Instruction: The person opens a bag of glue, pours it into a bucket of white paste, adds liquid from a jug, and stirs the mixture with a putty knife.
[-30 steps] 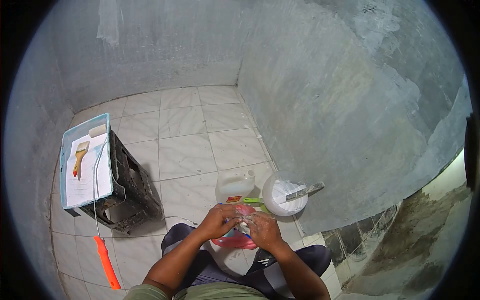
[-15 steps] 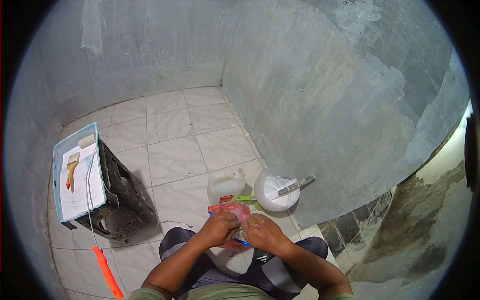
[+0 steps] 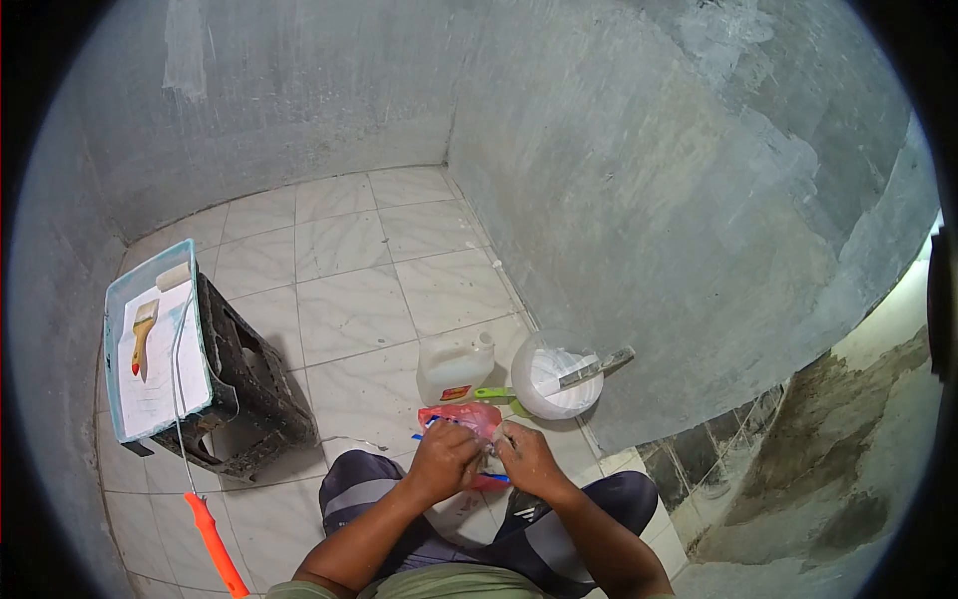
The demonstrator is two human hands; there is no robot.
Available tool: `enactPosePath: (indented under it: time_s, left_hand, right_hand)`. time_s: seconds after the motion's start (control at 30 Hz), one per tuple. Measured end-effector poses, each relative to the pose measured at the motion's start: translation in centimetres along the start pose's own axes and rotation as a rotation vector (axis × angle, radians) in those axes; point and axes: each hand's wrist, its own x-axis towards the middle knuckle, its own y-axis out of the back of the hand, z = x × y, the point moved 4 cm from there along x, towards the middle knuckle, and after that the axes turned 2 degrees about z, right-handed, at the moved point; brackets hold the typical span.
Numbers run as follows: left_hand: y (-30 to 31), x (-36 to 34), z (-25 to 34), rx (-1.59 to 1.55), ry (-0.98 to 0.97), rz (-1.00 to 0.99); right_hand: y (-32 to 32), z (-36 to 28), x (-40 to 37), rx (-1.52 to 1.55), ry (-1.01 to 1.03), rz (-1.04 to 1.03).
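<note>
Between my knees I hold a red plastic bag (image 3: pixel 471 416) with blue strips at its edges. My left hand (image 3: pixel 446 460) is closed on its left part, fingers curled in a pinch. Close beside it, my right hand (image 3: pixel 532 459) is closed too and grips the bag's right part. Whatever lies inside the bag is mostly covered by my fingers. Just beyond sits a translucent jug (image 3: pixel 451 370) with a red label. To its right stands a bowl of white paste (image 3: pixel 544 397), with a flat metal blade (image 3: pixel 591 369) resting across it. A green handle (image 3: pixel 491 393) shows between jug and bowl.
On the left, a black crate (image 3: pixel 261 384) bears a light-blue paint tray (image 3: pixel 112 349). In the tray lie a paintbrush (image 3: pixel 143 335) and a roller (image 3: pixel 173 277), whose orange handle (image 3: pixel 215 549) sticks out towards me. Grey walls (image 3: pixel 619 200) meet the tiled floor (image 3: pixel 349 314).
My hands have moved slightly apart at the bag, and more of its red plastic shows between them. The view has shifted a little; the surrounding things stay in place.
</note>
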Motion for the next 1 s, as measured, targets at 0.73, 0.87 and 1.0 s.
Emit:
enactPosePath:
  time_s: [0.73,0.87,1.0]
  left_hand:
    - [2.1,-5.3,-2.0,-0.018,0.303,0.141]
    - [6.2,-6.8,-1.9,0.070,0.391,0.213]
    - [9.8,-7.1,-1.8,0.126,0.515,0.305]
  right_hand:
    - [13.1,4.2,1.0,0.803,-0.021,1.055]
    - [11.0,4.5,1.8,0.361,-0.197,0.747]
    - [1.0,6.4,4.0,0.187,-0.162,0.318]
